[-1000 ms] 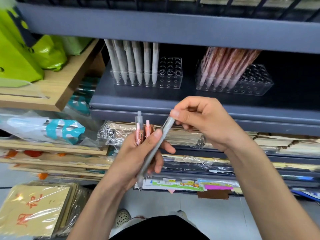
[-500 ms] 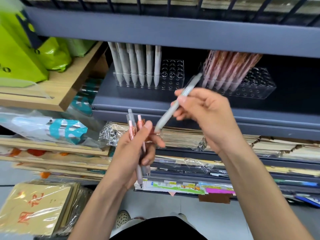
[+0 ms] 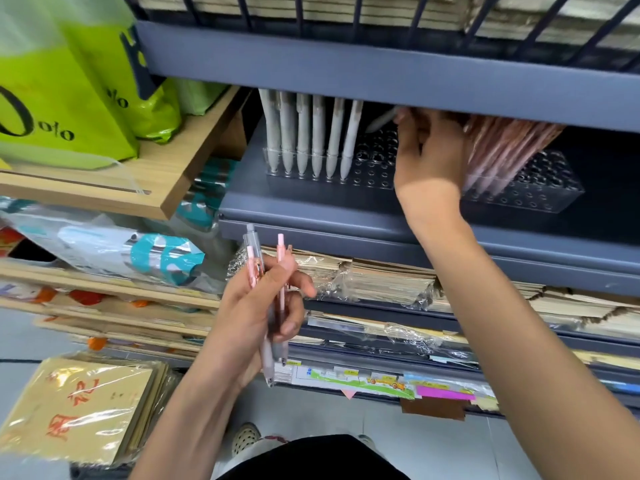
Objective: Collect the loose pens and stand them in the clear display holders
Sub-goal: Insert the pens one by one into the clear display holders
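In the upper middle of the frame, the right hand is now reaching under the shelf edge. Its grip is pinching a grey pen just above the empty holes of the left clear holder, beside the row of white pens. Half a second ago it was lifting that pen away from the bundle. At lower centre, the left hand is still clasping the remaining pens, so several are waiting.
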Available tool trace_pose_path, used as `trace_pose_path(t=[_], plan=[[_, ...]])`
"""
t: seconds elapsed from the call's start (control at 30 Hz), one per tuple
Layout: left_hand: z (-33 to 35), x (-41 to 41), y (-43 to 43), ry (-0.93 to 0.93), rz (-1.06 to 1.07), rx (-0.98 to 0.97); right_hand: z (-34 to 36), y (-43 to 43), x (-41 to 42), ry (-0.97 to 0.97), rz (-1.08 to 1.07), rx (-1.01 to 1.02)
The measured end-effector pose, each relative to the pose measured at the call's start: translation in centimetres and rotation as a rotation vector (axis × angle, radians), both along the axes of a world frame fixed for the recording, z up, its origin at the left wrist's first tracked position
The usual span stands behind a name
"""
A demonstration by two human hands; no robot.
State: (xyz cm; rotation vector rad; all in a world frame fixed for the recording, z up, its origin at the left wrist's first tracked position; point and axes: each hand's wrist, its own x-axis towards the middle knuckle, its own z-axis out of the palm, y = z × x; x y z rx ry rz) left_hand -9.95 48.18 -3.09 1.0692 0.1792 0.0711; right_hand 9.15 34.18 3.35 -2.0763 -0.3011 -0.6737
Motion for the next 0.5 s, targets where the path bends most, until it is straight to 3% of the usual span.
trace_pose_path(t=[0.2,0.4,0.5], plan=[[0.1,-0.1,0.5,0.034,0.064,0.016,1.7,1.1,2.0,0.040,0.006,-0.291],[0.2,-0.1,0.7,0.065,0.063,0.054,2.5,1.5,3.7,0.303,0.126,-0.258],[0.1,-0.1,0.8,0.055,0.048,0.063,2.6,1.4,3.2,0.265,0.117,-0.243]])
